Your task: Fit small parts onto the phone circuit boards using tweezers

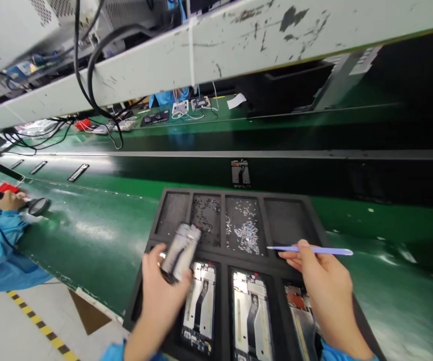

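My left hand (159, 293) is closed round an opened phone body (180, 250), held tilted just above the black foam tray (310, 210). My right hand (323, 286) pinches a thin light-blue plastic tool (314, 249), its tip pointing left toward the tray's small compartments. Below the hands, three opened phone bodies lie in the tray's slots: one (200, 303) under my left hand, one (252, 313) in the middle, one (302, 321) partly hidden by my right wrist. Two upper compartments hold small parts: dark bits (205, 213) and several silvery bits (247, 231).
The tray lies on a green conveyor bench (88, 230). At far left another person's hand (11, 200) in a blue sleeve works beside a round dark object (38, 205). A white beam (239, 45) with black cables (92, 85) runs overhead. Phones and fixtures lie on the far bench (156, 118).
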`<state>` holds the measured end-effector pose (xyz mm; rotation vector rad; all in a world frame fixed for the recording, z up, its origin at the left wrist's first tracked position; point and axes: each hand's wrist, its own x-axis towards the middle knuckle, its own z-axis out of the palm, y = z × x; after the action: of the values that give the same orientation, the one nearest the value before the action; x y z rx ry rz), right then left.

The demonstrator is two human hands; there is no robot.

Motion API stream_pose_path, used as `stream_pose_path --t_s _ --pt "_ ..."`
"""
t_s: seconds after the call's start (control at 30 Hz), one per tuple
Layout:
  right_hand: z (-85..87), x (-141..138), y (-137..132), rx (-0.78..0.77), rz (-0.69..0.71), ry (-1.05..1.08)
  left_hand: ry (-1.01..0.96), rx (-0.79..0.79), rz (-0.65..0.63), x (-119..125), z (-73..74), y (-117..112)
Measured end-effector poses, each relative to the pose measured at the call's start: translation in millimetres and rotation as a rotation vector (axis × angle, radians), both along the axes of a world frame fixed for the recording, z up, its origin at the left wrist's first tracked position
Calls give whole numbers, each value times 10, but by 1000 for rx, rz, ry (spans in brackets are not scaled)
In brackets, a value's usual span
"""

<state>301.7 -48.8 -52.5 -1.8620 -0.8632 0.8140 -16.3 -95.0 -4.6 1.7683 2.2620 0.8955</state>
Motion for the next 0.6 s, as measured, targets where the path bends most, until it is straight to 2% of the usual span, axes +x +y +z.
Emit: stream_pose_path --t_s 0.07,0.13,0.23,0.3,0.37,0.43,0.53,0.6 --pt "-13 -43 -2 34 -39 39 -37 -4 -54 393 -154 -500" --pt "4 -92 -1 68 -63 65 -23 10 -74 681 -301 -744" --pt "66 -169 -2 132 -41 90 126 -44 -108 878 -489 -823" --pt "114 -211 -10 167 -2 112 224 -156 -144 877 -566 -831" --pt "171 -232 -25 184 35 126 273 -266 -221 789 -575 -847" --pt "255 -221 -36 189 68 127 301 -311 -410 634 -496 -831" --pt "434 -153 8 181 156 107 394 -297 -921 364 -246 -611" --pt "545 -110 114 173 325 35 488 -255 -1242 240 -67 -319"
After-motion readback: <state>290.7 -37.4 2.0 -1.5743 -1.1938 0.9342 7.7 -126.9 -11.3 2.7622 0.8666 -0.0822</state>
